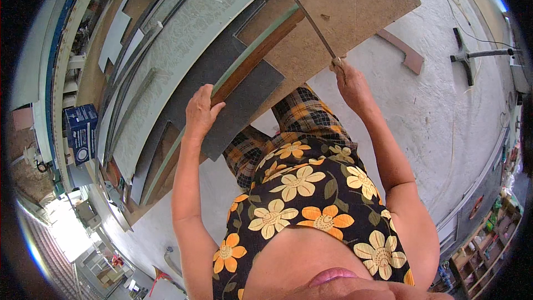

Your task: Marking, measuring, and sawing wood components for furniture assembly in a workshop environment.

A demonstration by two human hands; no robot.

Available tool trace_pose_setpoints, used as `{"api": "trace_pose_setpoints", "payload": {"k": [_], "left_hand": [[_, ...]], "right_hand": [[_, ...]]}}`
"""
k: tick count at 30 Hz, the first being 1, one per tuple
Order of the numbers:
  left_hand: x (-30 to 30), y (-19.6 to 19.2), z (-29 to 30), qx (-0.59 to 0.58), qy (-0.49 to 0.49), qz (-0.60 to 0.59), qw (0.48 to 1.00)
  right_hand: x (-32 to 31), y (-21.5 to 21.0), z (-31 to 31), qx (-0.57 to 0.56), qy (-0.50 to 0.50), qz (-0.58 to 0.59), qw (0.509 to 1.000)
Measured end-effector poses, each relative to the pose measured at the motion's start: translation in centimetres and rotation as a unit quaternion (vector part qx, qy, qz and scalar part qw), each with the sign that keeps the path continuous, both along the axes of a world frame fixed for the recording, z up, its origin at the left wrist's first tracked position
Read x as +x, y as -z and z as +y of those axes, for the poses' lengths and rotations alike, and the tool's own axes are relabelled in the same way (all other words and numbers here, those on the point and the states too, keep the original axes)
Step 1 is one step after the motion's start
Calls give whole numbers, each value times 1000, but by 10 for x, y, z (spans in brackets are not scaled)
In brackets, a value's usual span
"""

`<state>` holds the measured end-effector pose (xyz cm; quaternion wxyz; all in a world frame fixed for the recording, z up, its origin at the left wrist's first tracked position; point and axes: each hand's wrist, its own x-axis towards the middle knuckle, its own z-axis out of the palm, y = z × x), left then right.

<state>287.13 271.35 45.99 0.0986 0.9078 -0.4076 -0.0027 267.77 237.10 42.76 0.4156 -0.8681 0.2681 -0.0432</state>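
My left hand grips a long narrow panel strip with a pale green edge and a brown side, thumb on the near side and fingers over the far side. The strip runs from lower left to upper right over dark grey sheet pieces. In my right hand, closed round its near end, is a long thin file. The file's far tip meets or lies very close to the strip's far end; contact is hard to tell. Its handle is mostly hidden by my fingers.
A brown board lies under the sheets. Pale patterned panels and dark strips lie to the left, beside a blue box. On the right, a pinkish offcut and a black stand base rest on the grey floor.
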Motion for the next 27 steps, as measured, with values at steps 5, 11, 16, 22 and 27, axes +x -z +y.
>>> {"api": "trace_pose_setpoints", "payload": {"k": [5,11,16,22,27], "left_hand": [[9,-10,-3,24,57,-5,998],[10,-10,1,18,86,-6,996],[2,-11,4,81,71,17,994],[-5,-8,-22,71,15,1,997],[-13,0,-88,-49,-21,-37,998]], "right_hand": [[-14,16,1,-1,-3,-43,999],[-1,-6,-7,-11,-12,-20,1000],[10,-2,-13,-43,-29,-29,998],[15,4,-13,-34,-25,8,999],[16,-8,-9,-11,-18,11,1000]]}}
